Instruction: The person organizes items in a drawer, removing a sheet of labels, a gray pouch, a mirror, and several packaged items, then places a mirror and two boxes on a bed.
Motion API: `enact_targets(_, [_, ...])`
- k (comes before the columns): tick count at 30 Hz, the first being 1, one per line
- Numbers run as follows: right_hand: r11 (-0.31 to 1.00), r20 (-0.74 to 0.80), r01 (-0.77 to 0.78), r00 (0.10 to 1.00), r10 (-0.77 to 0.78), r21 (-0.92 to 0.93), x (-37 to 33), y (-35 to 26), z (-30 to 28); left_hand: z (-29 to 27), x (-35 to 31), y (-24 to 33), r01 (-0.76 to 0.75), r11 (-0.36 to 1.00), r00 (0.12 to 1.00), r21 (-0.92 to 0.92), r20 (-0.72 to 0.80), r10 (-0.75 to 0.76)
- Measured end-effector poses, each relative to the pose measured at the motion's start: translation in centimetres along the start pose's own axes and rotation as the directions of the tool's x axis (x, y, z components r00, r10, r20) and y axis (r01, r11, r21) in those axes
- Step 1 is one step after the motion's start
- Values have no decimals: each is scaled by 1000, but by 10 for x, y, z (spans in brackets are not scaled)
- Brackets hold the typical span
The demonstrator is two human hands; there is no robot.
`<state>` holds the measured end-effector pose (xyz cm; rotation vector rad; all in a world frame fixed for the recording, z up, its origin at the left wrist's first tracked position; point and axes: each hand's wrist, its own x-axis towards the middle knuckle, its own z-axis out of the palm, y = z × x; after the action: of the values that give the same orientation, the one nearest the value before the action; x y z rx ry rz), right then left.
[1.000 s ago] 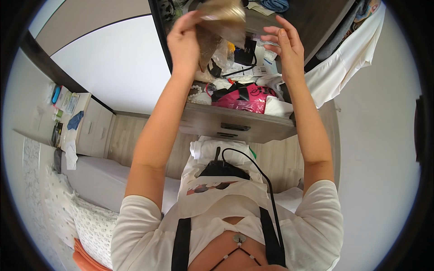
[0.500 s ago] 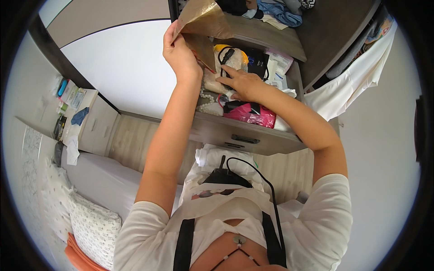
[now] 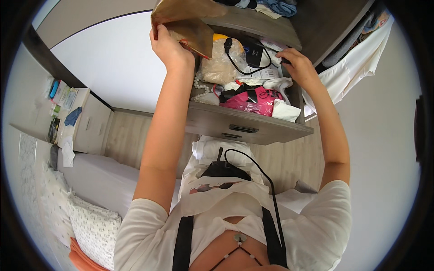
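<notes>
High on the left, my left hand (image 3: 171, 50) is closed round the edge of a golden-brown bag (image 3: 190, 35), which gapes open over the left side of an open drawer (image 3: 201, 118). At the drawer's right side, my right hand (image 3: 300, 67) has its fingertips together on a small black piece (image 3: 285, 60), perhaps the end of a cable. A black cable (image 3: 242, 71) with a plug at its left end loops over a clear bag of beige stuff (image 3: 221, 63). Near the drawer's front lie a pink package (image 3: 253, 100) and a string of white beads (image 3: 197, 86).
A dark box (image 3: 254, 55) and white papers lie at the drawer's back right. Folded clothes (image 3: 276, 8) fill the shelf above, and white cloth (image 3: 348, 77) hangs at right. A bed (image 3: 101, 178) and a pale cabinet (image 3: 92, 119) stand at left.
My right hand has moved right, from the cable's plug to the drawer's right side. The cable now lies in a wider loop. My left hand and the bag have shifted a little left.
</notes>
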<state>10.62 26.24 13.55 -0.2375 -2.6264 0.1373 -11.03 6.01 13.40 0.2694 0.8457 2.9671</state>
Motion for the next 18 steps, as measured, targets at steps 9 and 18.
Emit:
enact_targets(9, [996,160,9,987,-24,93,-2,9,1,-2,5,-3,64,995,998,-82,-11,-65])
enact_targets(18, [972,557,-195,826,91,131,21,-17,61,-5,6,-4,165,982,986,-94,-20,-168])
